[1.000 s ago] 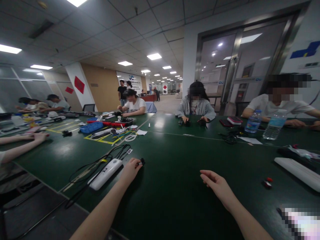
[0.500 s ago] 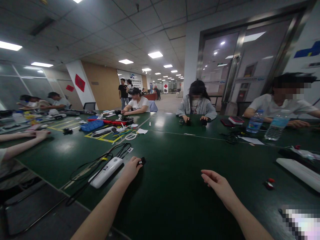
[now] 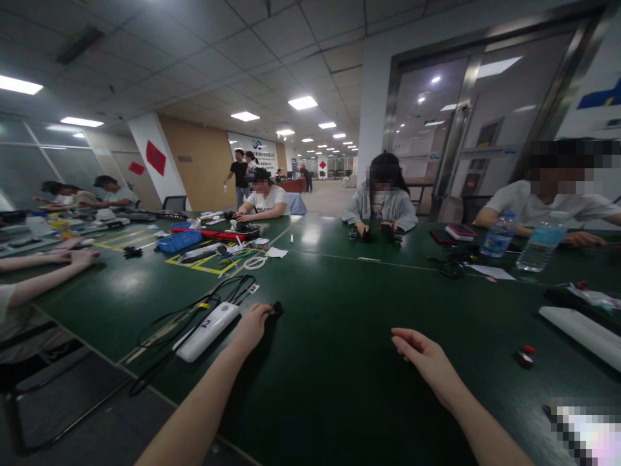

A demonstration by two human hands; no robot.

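Note:
My left hand (image 3: 251, 325) is closed on one end of a small black object (image 3: 276, 309) at the middle of the green table (image 3: 330, 362). It is dark and too small for me to tell its kind. My right hand (image 3: 420, 349) hovers or rests over the table further right, palm turned inward. Its thumb and fingers are a little apart and hold nothing. Just left of my left hand lies a white power bank-like case (image 3: 207, 331) marked "2", with black cables (image 3: 194, 309) running beside it.
A small red and black item (image 3: 525, 356) lies right of my right hand. Further back are a blue basket (image 3: 179, 242), a coiled white cable (image 3: 255, 263) and two water bottles (image 3: 542, 243). Across the table, a co-worker (image 3: 381, 200) handles black objects.
The black object in my left hand has turned slightly; its pale mark no longer shows clearly. My right hand stays nearly still. The co-worker opposite has shifted both hands slightly.

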